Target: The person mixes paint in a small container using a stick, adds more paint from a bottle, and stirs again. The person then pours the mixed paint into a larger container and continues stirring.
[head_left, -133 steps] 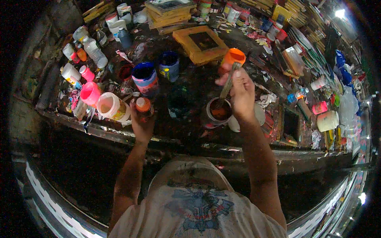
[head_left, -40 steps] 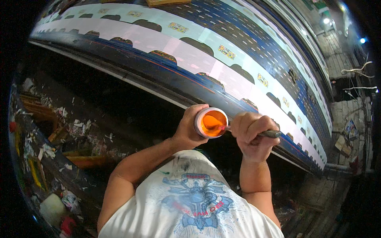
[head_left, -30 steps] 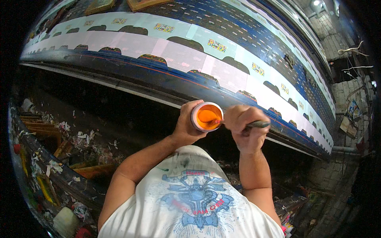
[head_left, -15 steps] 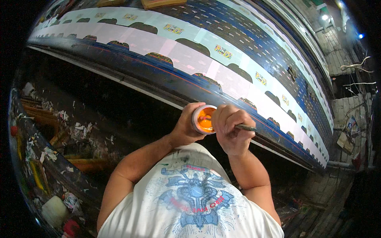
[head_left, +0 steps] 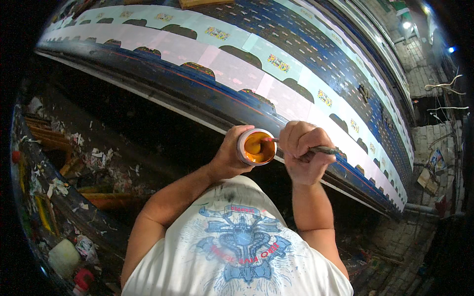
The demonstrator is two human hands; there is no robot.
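Having shifted right since half a second ago, the right hand (head_left: 307,150) is uncovering more of the white-rimmed tub (head_left: 240,149), its fingers curling tightly around a dark stick (head_left: 324,149) whose pinkish part is reaching over the rim. Left-hand fingers are wrapping partway around the tub, and orange paint (head_left: 254,144) is showing inside; the tub is sitting between the shirt (head_left: 242,244) and the long table (head_left: 228,92).

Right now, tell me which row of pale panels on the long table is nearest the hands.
The pinkish row along the near edge of the table; the mint row lies behind it, farther from both hands.
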